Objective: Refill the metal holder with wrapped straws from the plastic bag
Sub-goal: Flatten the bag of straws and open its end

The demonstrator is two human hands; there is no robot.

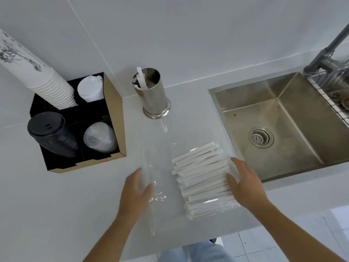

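Observation:
A shiny metal holder (pixel 154 93) stands upright at the back of the counter with one or two wrapped straws leaning inside. A clear plastic bag (pixel 160 167) lies flat on the counter, holding a pile of white wrapped straws (pixel 202 178) at its right end. My left hand (pixel 137 191) rests with spread fingers on the bag's empty left part. My right hand (pixel 243 184) is at the right end of the straw pile, fingers spread and touching the bag there. Neither hand grips anything.
A cardboard organiser (pixel 113 118) at the left holds stacked paper cups (pixel 37 72), white lids, black lids and clear dome lids. A steel sink (pixel 279 129) with a drain lies right of the bag, with a tap and wire rack (pixel 328 87) behind it.

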